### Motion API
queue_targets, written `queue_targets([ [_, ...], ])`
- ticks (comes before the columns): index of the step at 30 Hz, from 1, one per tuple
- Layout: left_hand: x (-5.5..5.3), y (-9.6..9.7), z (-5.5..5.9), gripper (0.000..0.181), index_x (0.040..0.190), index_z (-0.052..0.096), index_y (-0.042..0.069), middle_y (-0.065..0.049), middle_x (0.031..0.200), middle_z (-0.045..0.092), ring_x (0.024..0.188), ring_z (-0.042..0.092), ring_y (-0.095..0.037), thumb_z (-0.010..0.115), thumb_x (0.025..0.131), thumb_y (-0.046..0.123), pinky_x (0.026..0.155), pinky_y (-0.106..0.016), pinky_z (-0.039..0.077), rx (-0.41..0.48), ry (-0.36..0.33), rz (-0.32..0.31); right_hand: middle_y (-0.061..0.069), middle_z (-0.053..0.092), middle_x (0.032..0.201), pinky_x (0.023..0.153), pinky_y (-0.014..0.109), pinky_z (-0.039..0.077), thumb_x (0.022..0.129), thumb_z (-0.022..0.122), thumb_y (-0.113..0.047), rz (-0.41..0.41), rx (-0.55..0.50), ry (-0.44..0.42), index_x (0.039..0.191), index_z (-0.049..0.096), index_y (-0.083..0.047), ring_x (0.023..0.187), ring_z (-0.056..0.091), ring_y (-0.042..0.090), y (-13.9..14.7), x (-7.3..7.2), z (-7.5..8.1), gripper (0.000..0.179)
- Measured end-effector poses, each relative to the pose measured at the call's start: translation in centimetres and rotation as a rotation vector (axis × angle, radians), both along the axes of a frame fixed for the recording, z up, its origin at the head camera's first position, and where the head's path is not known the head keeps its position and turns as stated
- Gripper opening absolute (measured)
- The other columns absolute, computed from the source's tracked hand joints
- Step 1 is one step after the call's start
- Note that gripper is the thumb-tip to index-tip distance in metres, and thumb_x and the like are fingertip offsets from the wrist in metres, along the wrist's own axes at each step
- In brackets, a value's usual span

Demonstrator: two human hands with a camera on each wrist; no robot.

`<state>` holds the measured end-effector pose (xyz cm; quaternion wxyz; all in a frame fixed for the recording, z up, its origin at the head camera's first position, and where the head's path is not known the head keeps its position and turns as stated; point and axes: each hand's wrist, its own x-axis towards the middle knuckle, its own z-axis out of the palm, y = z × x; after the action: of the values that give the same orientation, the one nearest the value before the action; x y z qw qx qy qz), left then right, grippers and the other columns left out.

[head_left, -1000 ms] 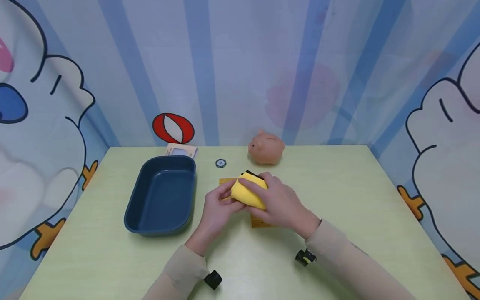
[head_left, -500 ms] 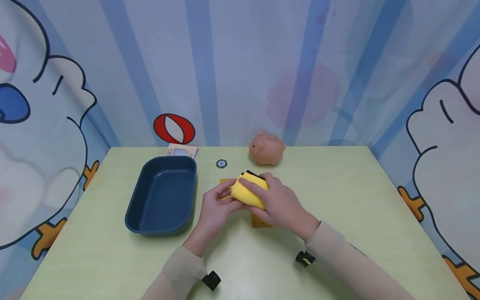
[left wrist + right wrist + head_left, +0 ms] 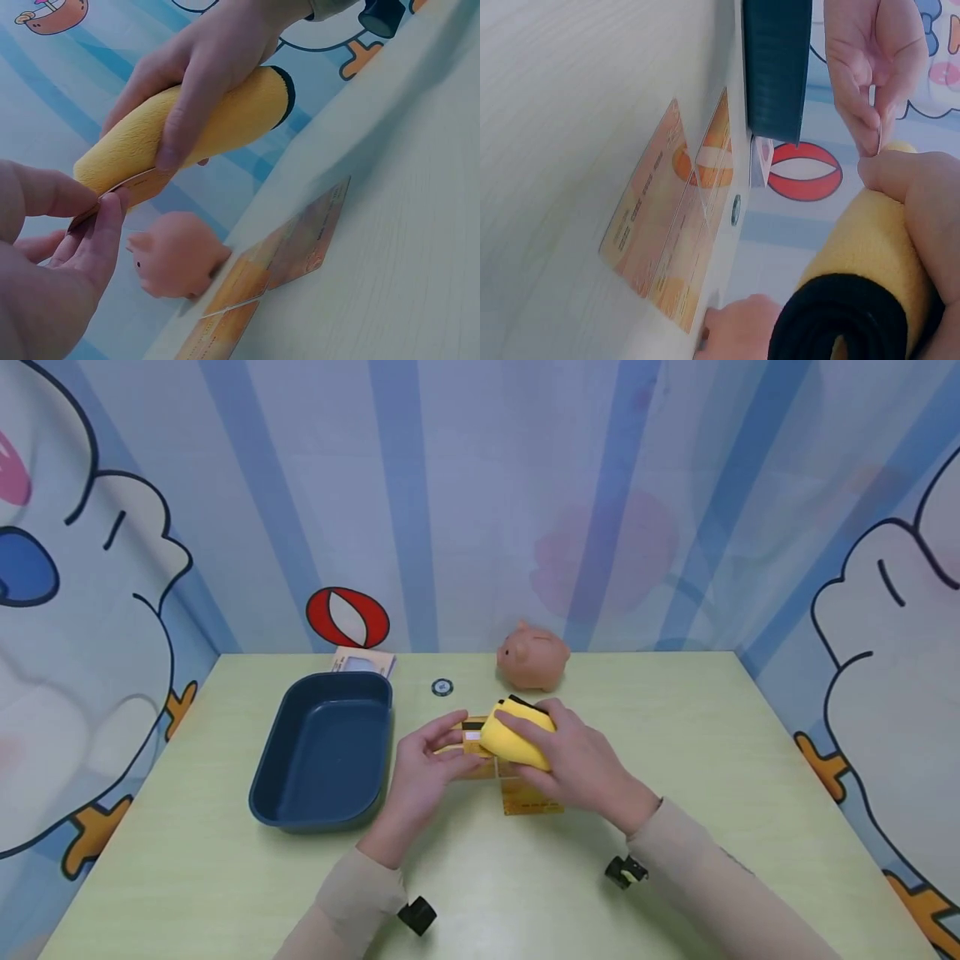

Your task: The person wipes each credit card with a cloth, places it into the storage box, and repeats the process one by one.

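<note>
My left hand (image 3: pixel 422 770) pinches a gold bank card (image 3: pixel 472 737) by its left end, its dark stripe facing up in the head view. A folded yellow cloth (image 3: pixel 516 739) with black edging is gripped in my right hand (image 3: pixel 583 767). In the left wrist view, the cloth (image 3: pixel 225 120) lies against the held card, covering part of it. Below both hands, several orange-gold cards (image 3: pixel 531 798) lie on the table, partly hidden in the head view. The right wrist view shows these cards (image 3: pixel 646 217) side by side, flat on the surface.
A deep blue tray (image 3: pixel 258 777) stands to the left of my hands. Behind it lies a pale printed card or booklet (image 3: pixel 363 660). A round chip (image 3: pixel 442 687) and a pink piggy bank (image 3: pixel 534 658) sit near the table's back edge, before a patterned curtain.
My right hand has moved right with the yellow cloth, and my left hand slightly left. More of the held card and of the cards beneath now shows. Tray, chip and piggy bank stay put.
</note>
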<state>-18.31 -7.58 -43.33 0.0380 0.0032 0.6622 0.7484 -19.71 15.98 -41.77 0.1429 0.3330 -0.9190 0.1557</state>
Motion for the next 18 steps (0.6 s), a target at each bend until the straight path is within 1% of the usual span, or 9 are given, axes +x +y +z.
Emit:
queue_targets([
  [2,0.0,-0.1,0.0,0.060,0.143,0.065,0.011,-0.025,0.124,0.065,0.105,0.076,-0.031,0.077,0.088,-0.009,0.086,-0.031,0.063,-0.004,0.001,0.003,0.020,0.055,0.131,0.069,0.042,0.059,0.095,0.077,-0.043,-0.003,0.004,0.004,0.155,0.053,-0.031,0.096,0.060,0.027,0.3,0.0,0.0,0.066],
  [6,0.0,-0.1,0.1,0.060,0.142,0.066,0.012,-0.021,0.121,0.065,0.103,0.076,-0.030,0.077,0.087,-0.009,0.086,-0.032,0.063,-0.001,-0.009,0.012,0.019,0.055,0.131,0.069,0.042,0.059,0.094,0.078,-0.041,-0.006,0.004,0.014,0.155,0.053,-0.032,0.096,0.061,0.026,0.9,0.0,-0.1,0.067],
  [10,0.1,-0.2,0.4,0.060,0.142,0.066,0.011,-0.022,0.121,0.065,0.102,0.076,-0.030,0.076,0.087,-0.011,0.086,-0.033,0.063,0.011,-0.019,0.013,0.019,0.054,0.133,0.069,0.042,0.059,0.093,0.080,-0.036,0.002,-0.004,0.012,0.156,0.052,-0.032,0.095,0.061,0.026,1.4,0.1,0.0,0.069],
  [18,0.2,-0.6,0.8,0.061,0.144,0.064,0.013,-0.018,0.123,0.064,0.106,0.076,-0.028,0.076,0.088,-0.009,0.087,-0.033,0.063,-0.006,-0.040,0.004,0.019,0.054,0.134,0.068,0.041,0.058,0.094,0.078,-0.036,-0.002,-0.002,0.017,0.157,0.050,-0.034,0.096,0.060,0.026,2.4,-0.1,0.2,0.069],
])
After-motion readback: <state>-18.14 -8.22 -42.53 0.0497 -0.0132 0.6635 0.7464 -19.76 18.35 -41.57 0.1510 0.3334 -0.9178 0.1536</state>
